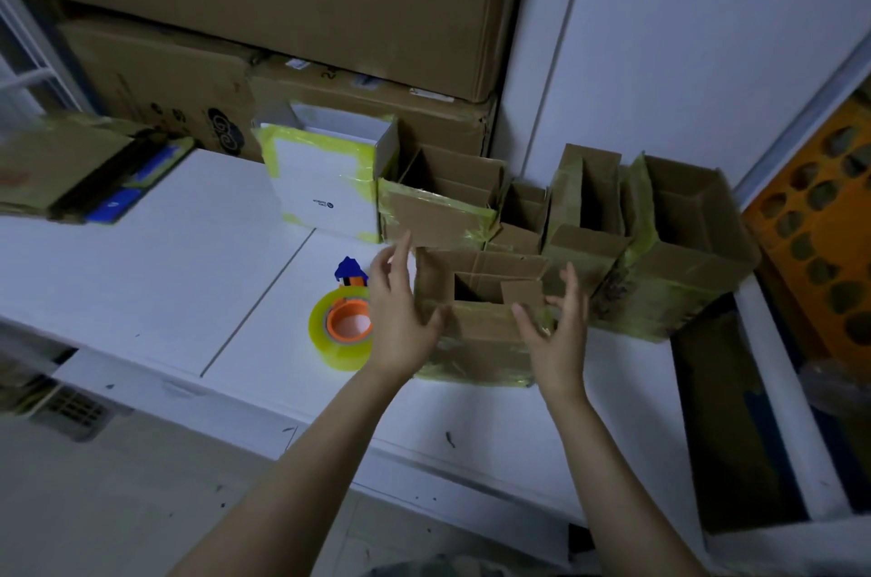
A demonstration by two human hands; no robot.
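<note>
Cardboard box point(480, 331) sat between left hand point(400, 317) and right hand point(561, 326), fingers spread along its sides, probably to steady it; tape roll point(325, 341) lay just beyond the left fingers.

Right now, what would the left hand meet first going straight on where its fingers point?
Probably the taped front of the open cardboard box behind. The left hand looks close to it, though depth is unclear.

tape roll point(341, 327) left (boxes point(678, 246) behind)
</note>
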